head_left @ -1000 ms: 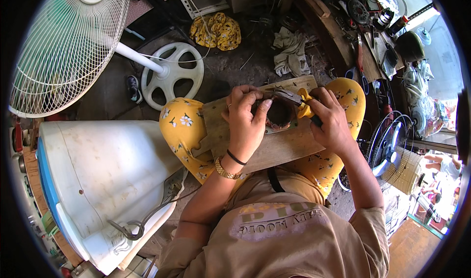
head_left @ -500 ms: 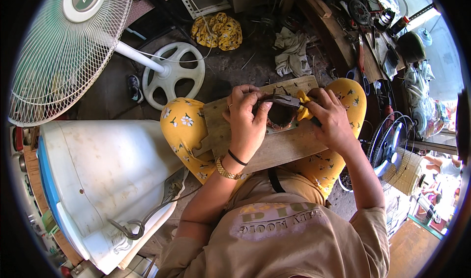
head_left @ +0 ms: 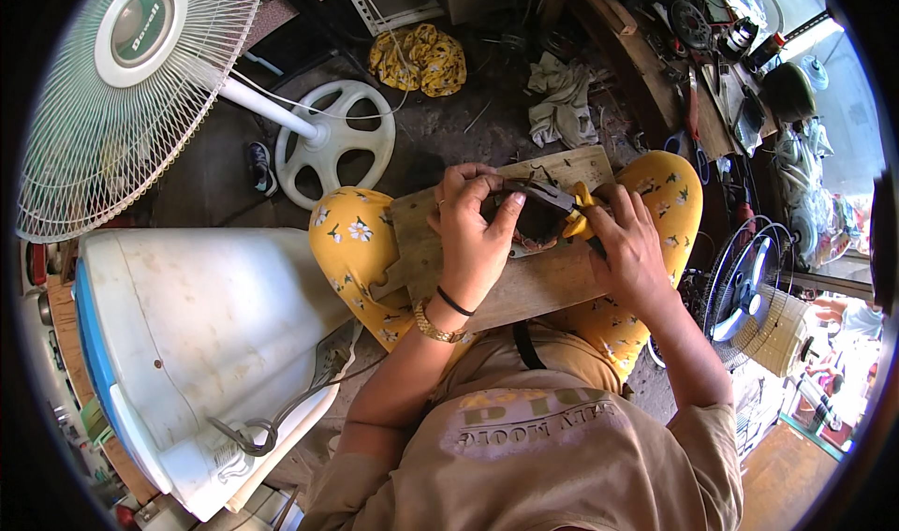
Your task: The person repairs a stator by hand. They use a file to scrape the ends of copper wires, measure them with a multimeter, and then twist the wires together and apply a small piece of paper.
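In the head view, you sit with a wooden board (head_left: 534, 292) lying across your lap, over the yellow floral trousers (head_left: 354, 229). The ring-shaped wound part (head_left: 536, 243), which looks like a motor stator, is upon this board, between your two hands and partly covered by them.

Your right hand (head_left: 635, 243) is closed around the yellow-handled pliers (head_left: 567, 209). Their metal nose points to the left, above the far side of the ring, and reaches near your left thumb. Whether the tips bite a wire, I cannot tell.

Your left hand (head_left: 473, 236) is at the left edge of the ring, with the fingers bent and the thumb stretched toward the pliers. I cannot tell whether it grips the ring, because the fingers hide the contact. The two hands are apart from each other, with the pliers spanning between them. On your left wrist there are a gold-coloured watch (head_left: 438, 322) and a black band (head_left: 454, 301).

At your left stand a white pedestal fan (head_left: 86, 124) and a large white plastic housing (head_left: 211, 311). At your right, tools cover a wooden workbench (head_left: 646, 74).
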`<action>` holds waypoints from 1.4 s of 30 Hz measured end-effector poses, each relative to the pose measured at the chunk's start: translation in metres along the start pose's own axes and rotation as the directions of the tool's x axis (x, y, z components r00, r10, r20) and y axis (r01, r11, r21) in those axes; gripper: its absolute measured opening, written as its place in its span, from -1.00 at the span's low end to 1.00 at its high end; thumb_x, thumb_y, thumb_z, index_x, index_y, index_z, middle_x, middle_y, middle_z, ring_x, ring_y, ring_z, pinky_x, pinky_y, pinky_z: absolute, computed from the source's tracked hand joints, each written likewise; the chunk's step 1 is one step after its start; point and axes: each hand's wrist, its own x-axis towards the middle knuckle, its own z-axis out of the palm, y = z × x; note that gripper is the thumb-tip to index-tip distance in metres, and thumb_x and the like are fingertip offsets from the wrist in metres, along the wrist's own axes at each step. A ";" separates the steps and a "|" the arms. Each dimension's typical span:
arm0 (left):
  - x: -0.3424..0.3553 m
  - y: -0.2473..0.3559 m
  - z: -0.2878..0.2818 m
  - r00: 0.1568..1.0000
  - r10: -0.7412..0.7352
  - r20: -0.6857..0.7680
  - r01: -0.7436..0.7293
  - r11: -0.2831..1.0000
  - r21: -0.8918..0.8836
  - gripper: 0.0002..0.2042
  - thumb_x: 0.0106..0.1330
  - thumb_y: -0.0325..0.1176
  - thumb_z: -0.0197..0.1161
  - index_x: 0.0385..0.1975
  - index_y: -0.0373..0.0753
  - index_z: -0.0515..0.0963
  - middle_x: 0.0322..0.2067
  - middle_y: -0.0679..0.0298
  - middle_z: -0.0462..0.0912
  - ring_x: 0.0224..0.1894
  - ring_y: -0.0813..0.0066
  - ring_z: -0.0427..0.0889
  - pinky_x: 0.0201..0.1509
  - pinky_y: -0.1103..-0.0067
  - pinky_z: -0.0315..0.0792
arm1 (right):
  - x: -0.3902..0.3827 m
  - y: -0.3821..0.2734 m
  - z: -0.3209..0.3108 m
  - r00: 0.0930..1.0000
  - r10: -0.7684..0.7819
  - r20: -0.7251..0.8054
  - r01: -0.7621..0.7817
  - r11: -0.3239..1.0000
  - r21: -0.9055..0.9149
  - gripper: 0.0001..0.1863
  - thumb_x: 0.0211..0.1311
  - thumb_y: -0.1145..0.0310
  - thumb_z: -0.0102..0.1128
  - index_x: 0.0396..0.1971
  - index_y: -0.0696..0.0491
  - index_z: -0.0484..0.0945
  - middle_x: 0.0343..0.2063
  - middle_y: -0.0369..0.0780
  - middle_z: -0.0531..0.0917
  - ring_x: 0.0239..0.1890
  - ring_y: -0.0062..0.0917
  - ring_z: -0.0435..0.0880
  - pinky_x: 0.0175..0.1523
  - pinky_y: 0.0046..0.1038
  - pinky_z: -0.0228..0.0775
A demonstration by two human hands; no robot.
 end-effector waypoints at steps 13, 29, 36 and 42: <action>0.001 0.000 0.003 0.999 0.034 -0.007 -0.034 0.999 -0.039 -0.83 0.21 -0.36 0.41 -0.31 -0.25 0.60 -0.06 0.32 0.53 0.14 0.24 0.43 0.22 0.17 0.16 | -0.006 0.003 0.010 0.997 0.053 0.048 -0.057 0.994 0.090 -0.56 -0.15 0.48 0.38 -0.15 0.07 0.55 -0.04 -0.10 0.49 -0.04 -0.14 0.49 0.05 -0.16 0.43; 0.005 0.004 0.002 0.984 0.176 -0.022 -0.176 0.984 0.004 -0.85 0.26 -0.47 0.31 -0.27 -0.40 0.55 -0.16 0.13 0.56 -0.06 0.22 0.54 0.10 0.41 0.41 | -0.006 0.011 0.002 1.000 0.015 -0.022 -0.012 0.990 0.138 -0.67 0.05 0.45 0.27 -0.12 0.10 0.55 -0.16 -0.08 0.48 -0.09 -0.11 0.51 0.03 -0.18 0.42; 0.001 0.001 -0.005 0.993 0.121 -0.002 -0.121 0.993 -0.006 -0.86 0.21 -0.44 0.37 -0.31 -0.29 0.57 -0.11 0.18 0.51 -0.01 0.20 0.47 0.12 0.35 0.34 | 0.002 0.071 -0.047 0.945 0.100 -0.310 -0.040 0.980 0.195 -0.52 -0.04 0.62 0.36 -0.01 0.17 0.53 0.00 0.02 0.54 0.08 -0.05 0.54 0.16 -0.18 0.38; 0.004 0.004 0.000 0.992 0.129 -0.004 -0.129 0.990 -0.048 -0.89 0.18 -0.36 0.39 -0.38 -0.19 0.61 -0.13 0.26 0.52 0.03 0.26 0.47 0.16 0.32 0.27 | -0.023 0.332 0.006 0.719 0.652 -0.241 -0.648 0.754 0.106 -0.51 0.26 0.08 0.24 0.07 0.09 0.58 0.04 0.06 0.58 0.10 -0.02 0.56 0.17 -0.19 0.39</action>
